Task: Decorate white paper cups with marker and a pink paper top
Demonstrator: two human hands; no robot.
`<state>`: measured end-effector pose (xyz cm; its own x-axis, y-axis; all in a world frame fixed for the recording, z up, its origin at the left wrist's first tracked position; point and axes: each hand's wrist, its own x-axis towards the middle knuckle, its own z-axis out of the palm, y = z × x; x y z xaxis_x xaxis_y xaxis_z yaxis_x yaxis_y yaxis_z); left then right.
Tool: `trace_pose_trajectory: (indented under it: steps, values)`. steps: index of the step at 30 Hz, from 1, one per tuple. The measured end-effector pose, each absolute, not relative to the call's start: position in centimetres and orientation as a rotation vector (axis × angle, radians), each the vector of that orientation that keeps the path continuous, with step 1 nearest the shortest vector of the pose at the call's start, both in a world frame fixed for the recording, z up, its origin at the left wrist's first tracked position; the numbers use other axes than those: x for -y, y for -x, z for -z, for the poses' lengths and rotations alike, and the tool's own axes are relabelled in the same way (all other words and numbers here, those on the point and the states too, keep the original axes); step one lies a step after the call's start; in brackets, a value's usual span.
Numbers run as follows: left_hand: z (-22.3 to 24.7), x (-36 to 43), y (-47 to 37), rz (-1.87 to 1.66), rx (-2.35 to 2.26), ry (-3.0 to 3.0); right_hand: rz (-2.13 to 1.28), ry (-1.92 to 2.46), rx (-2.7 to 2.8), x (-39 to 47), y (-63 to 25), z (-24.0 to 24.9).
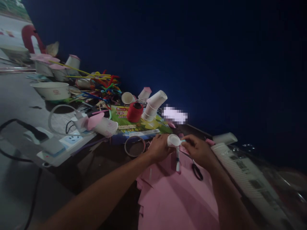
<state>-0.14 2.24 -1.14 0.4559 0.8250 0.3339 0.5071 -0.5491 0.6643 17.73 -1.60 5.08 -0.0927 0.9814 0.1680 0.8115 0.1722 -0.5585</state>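
My left hand [159, 147] is closed around a white paper cup [174, 144], its round end tilted toward me. At the cup's right edge, my right hand [195, 148] pinches a small pale blue piece [183, 141]; its kind is too small to tell. Beneath both hands lies a pile of pink paper sheets [177, 198]. A slim white tube-like item [177, 163] with a dark band lies on the paper below the cup. Beside my right wrist are scissors with a black handle [197, 172], their blades partly hidden.
Stacked paper cups [153, 103] and a red thread spool [135, 112] stand beyond my hands. A tape roll [135, 146] lies left. Farther left are a power strip [69, 143], a paper bowl [51, 91] and coloured pipe cleaners [107, 83]. A long cup sleeve [242, 169] lies right.
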Motion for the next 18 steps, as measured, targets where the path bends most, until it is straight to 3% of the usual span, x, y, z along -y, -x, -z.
trace_pose_trajectory:
  steps: [3, 10, 18]
  values:
    - [1.2, -2.3, 0.2, -0.901, -1.170, -2.194, -0.626, 1.651, 1.792, 1.6, -18.7, -5.1]
    - [1.3, -2.0, 0.5, -0.945, -1.092, -2.166, -1.400, 1.247, 0.997, 1.3, -19.0, -5.1]
    - [1.6, -1.8, 0.4, -0.943, -1.125, -2.025, -1.614, 1.091, 0.844, 1.0, -18.6, -4.3]
